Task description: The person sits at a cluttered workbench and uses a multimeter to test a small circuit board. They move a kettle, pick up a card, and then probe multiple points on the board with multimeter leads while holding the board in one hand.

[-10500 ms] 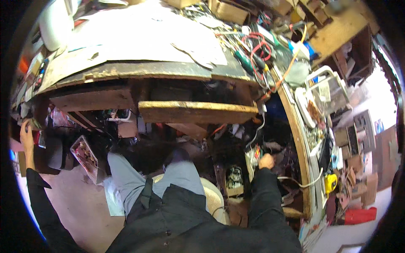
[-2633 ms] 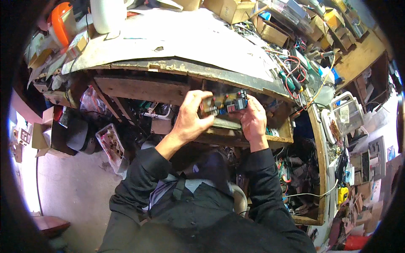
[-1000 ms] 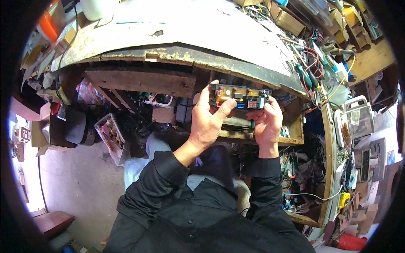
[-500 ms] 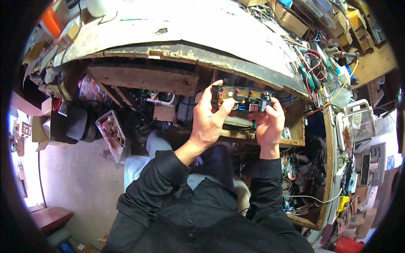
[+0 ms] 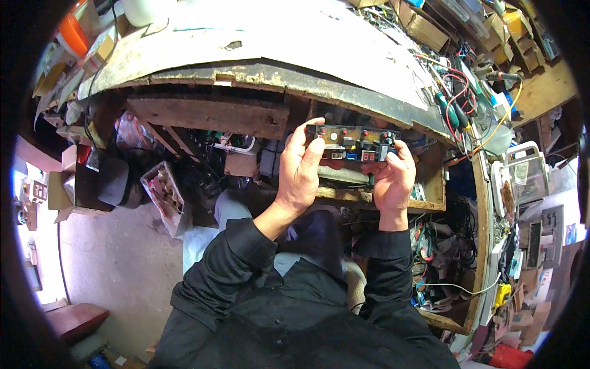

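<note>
A person's left hand point(image 5: 299, 177) is gripping a circuit board point(image 5: 351, 141) by one end, the right hand point(image 5: 393, 186) is gripping the other, above an open drawer point(image 5: 427, 205), near the front edge of the bench point(image 5: 246, 72)

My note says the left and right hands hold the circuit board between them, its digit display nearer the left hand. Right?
Not quite: the head view shows the digit display nearer the right hand. That hand and the left hand do hold the circuit board between them.
</note>
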`<action>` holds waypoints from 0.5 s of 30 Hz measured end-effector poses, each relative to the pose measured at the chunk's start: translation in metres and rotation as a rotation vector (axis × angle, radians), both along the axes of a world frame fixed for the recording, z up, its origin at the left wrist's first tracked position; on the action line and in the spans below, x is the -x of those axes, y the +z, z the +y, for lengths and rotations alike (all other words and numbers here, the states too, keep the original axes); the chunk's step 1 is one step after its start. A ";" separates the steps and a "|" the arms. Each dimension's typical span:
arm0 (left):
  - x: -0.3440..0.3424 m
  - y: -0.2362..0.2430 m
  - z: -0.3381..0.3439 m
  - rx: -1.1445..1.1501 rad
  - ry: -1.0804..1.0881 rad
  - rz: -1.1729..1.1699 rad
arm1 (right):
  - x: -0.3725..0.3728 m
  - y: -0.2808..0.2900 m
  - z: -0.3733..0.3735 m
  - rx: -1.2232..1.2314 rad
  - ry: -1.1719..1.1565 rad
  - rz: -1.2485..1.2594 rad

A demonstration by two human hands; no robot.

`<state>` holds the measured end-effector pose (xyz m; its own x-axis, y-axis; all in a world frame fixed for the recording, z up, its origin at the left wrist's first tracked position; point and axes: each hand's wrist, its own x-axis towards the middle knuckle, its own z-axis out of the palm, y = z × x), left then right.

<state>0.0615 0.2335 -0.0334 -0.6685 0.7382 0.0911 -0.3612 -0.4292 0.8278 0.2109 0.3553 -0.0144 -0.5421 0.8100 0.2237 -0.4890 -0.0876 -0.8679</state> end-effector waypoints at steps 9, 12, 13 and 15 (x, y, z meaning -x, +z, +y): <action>0.000 0.000 0.001 -0.006 -0.005 -0.005 | 0.001 0.003 -0.002 -0.029 -0.001 -0.023; 0.000 0.000 0.000 -0.004 -0.006 -0.001 | 0.001 0.003 -0.003 -0.030 -0.016 -0.028; 0.000 0.000 0.000 -0.004 -0.006 -0.005 | 0.001 0.003 -0.003 -0.027 -0.016 -0.034; 0.000 0.000 0.000 -0.005 -0.006 -0.005 | 0.001 0.004 -0.003 -0.025 -0.014 -0.046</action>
<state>0.0615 0.2331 -0.0334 -0.6642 0.7419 0.0914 -0.3684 -0.4312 0.8236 0.2099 0.3525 -0.0102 -0.5413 0.8119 0.2187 -0.4493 -0.0594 -0.8914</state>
